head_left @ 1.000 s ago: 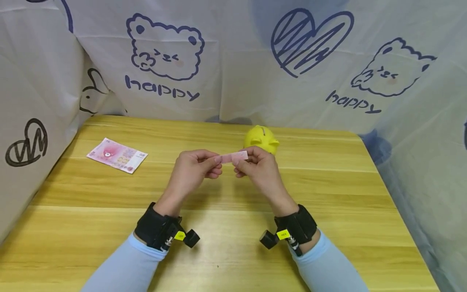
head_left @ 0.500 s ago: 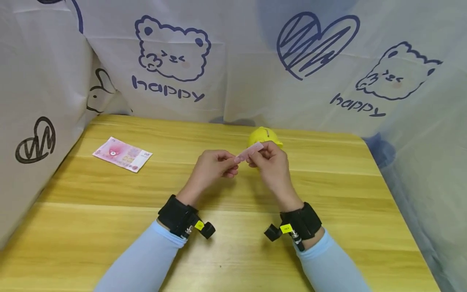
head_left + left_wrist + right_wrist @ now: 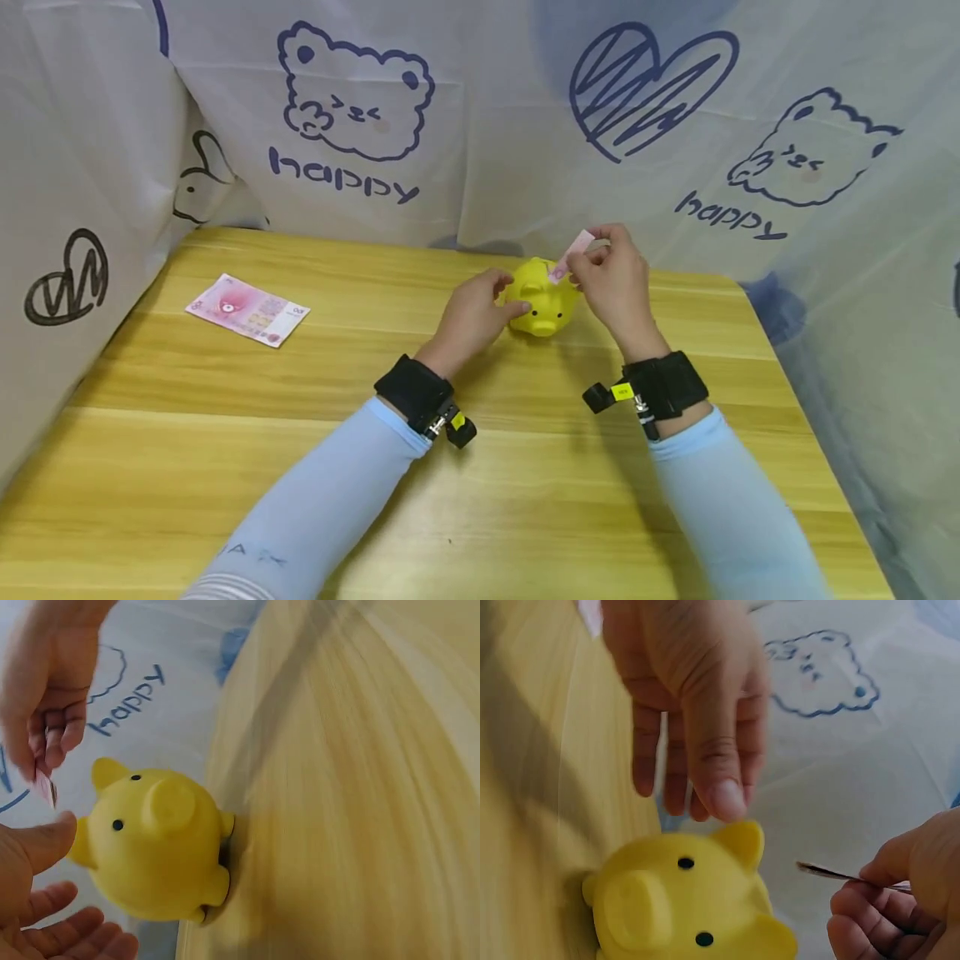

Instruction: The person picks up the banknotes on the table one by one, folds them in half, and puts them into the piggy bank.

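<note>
A yellow piggy bank (image 3: 545,321) stands on the table, snout toward me, with a slot in its top. At its left side is my left hand (image 3: 474,321), fingers spread and relaxed, thumb right at one ear; the left wrist view shows these fingers (image 3: 71,930) beside the pig's body. My right hand (image 3: 618,279) pinches a narrow folded pink banknote (image 3: 579,248) between thumb and fingers. In the head view the note's lower end overlaps the pig's top near the slot. From the right wrist, the folded note (image 3: 821,871) appears edge-on, above the pig's head and apart from it.
Another pink banknote (image 3: 247,311) lies flat at the left of the wooden table (image 3: 480,508). A white cloth (image 3: 502,167) with drawings hangs close behind the table and along both sides.
Both hands held the folded banknote in front of the pig. The left hand has let go and moved beside the pig; the right has carried the note up and right, over the pig's top.
</note>
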